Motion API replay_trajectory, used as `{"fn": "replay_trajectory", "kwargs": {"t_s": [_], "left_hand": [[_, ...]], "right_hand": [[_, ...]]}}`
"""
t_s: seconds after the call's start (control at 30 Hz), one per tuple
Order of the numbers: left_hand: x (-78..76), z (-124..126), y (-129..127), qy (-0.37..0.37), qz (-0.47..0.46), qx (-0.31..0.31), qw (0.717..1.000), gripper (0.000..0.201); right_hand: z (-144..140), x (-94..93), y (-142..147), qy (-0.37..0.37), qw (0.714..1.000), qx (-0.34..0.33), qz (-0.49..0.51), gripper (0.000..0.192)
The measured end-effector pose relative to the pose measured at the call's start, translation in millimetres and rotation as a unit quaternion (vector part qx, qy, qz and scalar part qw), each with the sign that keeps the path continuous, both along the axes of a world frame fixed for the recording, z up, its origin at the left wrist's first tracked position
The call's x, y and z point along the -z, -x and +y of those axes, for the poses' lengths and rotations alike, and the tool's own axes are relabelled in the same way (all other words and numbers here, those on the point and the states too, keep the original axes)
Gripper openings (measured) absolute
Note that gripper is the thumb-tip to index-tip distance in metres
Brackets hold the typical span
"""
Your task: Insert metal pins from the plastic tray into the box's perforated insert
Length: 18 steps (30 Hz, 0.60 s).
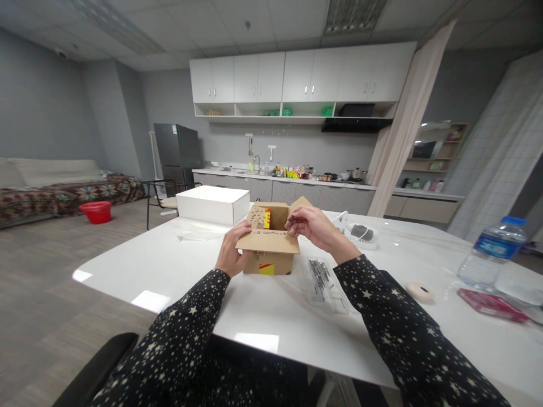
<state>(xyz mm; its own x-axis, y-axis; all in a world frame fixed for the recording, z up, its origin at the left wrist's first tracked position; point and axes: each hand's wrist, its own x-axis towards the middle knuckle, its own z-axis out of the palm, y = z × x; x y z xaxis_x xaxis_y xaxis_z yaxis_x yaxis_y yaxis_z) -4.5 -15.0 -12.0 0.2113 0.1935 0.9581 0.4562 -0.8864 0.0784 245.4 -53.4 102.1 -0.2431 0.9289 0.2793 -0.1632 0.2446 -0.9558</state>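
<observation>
From the head view, a small cardboard box (268, 249) sits open near the middle of the white surface (178, 277), and the left hand (231, 251) is closed around its near-left corner and front flap — thumb on top of the flap. The right hand (311, 226) hovers at the box's right edge with fingertips pinched together on something too small to make out. Just right of the box lies a clear plastic packet of metal pieces (324, 278); behind it stands a white box (212, 204), while a water bottle (492, 251) stands well apart at the far right.
</observation>
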Motion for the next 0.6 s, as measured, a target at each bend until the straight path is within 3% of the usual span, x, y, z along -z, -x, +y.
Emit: {"fn": "replay_trajectory", "kwargs": {"t_s": [0.6], "left_hand": [[-0.1, -1.0, -1.7, 0.013, -0.009, -0.010, 1.000, 0.038]], "right_hand": [[-1.5, -0.3, 4.4, -0.019, 0.999, 0.002, -0.032, 0.006]]}}
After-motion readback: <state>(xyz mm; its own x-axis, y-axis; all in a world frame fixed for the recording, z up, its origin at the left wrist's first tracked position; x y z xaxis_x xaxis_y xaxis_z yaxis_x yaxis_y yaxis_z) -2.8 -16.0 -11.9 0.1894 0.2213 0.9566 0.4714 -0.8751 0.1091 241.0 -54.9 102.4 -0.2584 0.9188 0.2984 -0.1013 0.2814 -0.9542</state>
